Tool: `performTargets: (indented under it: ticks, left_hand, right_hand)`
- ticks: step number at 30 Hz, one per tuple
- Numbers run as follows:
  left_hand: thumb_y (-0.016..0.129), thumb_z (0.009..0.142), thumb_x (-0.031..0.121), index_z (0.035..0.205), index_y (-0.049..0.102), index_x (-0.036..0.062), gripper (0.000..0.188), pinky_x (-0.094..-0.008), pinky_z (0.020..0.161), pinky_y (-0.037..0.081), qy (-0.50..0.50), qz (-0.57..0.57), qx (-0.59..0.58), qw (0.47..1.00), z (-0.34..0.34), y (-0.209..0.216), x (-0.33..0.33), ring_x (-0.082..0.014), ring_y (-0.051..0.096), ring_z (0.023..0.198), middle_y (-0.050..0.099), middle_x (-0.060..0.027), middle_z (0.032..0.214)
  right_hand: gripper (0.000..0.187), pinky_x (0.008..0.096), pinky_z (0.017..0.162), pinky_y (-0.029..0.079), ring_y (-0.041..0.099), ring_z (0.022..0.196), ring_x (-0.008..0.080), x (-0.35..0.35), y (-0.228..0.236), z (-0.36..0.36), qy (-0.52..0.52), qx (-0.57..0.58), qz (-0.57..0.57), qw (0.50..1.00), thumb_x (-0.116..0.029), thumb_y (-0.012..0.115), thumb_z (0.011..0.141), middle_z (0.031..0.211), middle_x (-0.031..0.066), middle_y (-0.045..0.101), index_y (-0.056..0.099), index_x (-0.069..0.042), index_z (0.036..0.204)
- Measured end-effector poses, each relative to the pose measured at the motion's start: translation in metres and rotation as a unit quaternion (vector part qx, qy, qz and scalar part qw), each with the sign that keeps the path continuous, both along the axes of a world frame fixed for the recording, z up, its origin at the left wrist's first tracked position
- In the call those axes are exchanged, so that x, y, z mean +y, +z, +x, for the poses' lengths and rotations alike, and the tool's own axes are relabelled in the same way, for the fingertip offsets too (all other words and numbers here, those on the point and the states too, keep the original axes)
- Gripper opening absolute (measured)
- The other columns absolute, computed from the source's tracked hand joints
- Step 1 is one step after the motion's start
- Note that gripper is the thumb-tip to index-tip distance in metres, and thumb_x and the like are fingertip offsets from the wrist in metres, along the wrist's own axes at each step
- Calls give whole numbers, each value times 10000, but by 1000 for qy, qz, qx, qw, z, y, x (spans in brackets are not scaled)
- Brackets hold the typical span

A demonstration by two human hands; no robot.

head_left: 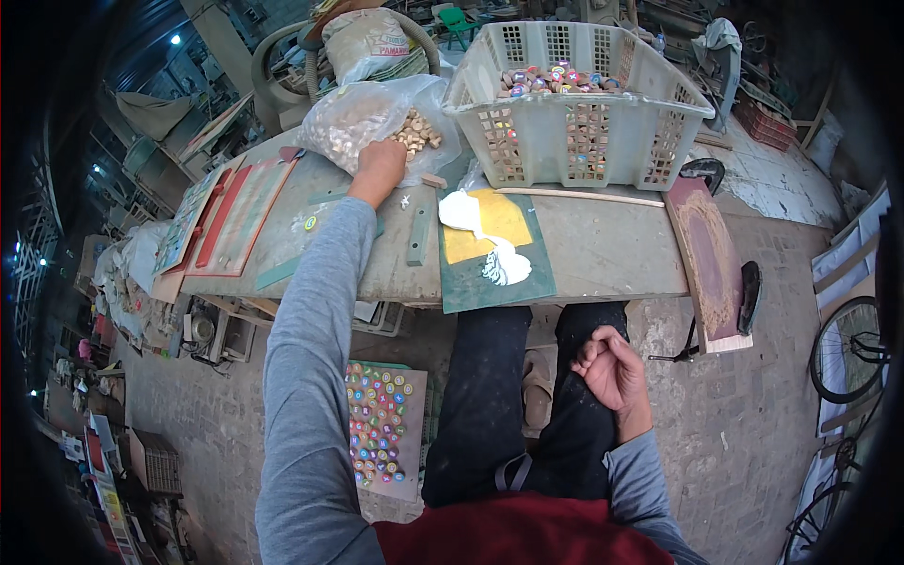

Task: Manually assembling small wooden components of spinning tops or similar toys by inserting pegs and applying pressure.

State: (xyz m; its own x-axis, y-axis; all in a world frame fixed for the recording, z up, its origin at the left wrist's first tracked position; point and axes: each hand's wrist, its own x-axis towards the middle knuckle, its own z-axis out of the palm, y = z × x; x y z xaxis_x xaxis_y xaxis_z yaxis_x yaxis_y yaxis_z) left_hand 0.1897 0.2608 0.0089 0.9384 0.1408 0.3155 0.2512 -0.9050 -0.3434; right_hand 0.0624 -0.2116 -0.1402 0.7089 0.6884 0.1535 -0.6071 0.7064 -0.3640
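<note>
My left hand (380, 168) reaches over the table to the mouth of a clear plastic bag (344, 118). Beside its fingers lie many small wooden pieces (416, 134) inside the bag; the fingertips are hidden. My right hand (614, 369) rests on my right thigh, palm turned up and fingers curled in; whether anything is in them cannot be made out. Near the table's front edge, a green board (541, 290) carries a yellow sheet (513, 218) smeared with white paste (461, 213). A small wooden block (434, 180) and a green bar (417, 237) lie left of it.
A pale plastic crate (584, 141) with colourful round pieces stands at the back right. A purple-topped board (711, 254) juts past the table's right end. Flat painted boards (235, 221) lie on the left. Below, a board holds rows of lettered discs (377, 424).
</note>
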Motion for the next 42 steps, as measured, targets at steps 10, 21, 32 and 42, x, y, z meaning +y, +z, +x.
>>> performTargets:
  ticks: [10, 21, 32, 42]
  left_hand:
    - [617, 825, 165, 932, 740, 80, 183, -442, 783, 541, -32, -108, 0, 994, -22, 8, 3, -330, 686, 921, 711, -170, 951]
    - [562, 833, 166, 1111, 701, 86, 321, -422, 876, 508, -19, -292, -130, 947, 2, 26, 28, -348, 663, 981, 689, -213, 995]
    - [591, 861, 418, 1429, 407, 64, 695, -483, 1034, 403, 54, -278, -107, 953, 63, 22, 41, -370, 529, 1249, 539, -213, 1363]
    - [597, 846, 462, 1390, 447, 106, 667, -467, 995, 443, 24, -227, -173, 958, 44, 7, 28, -377, 562, 1202, 555, -208, 1343]
  right_hand:
    - [265, 427, 862, 463, 594, 899, 250, 10, -1, -3, 20, -8, -18, 1000, -203, 508, 984, 928, 151, 641, 587, -3, 1140]
    - [272, 419, 866, 488, 614, 913, 261, 31, -1, -5, 58, -8, -50, 997, -185, 509, 985, 946, 164, 646, 581, 21, 1148]
    - [281, 442, 873, 452, 612, 923, 249, 22, -3, -5, 40, -24, -34, 998, -213, 463, 1002, 968, 154, 650, 586, -18, 1165]
    - [280, 443, 886, 477, 620, 904, 284, 9, -1, -2, 7, 1, -13, 1000, -194, 488, 988, 948, 178, 652, 574, 8, 1160]
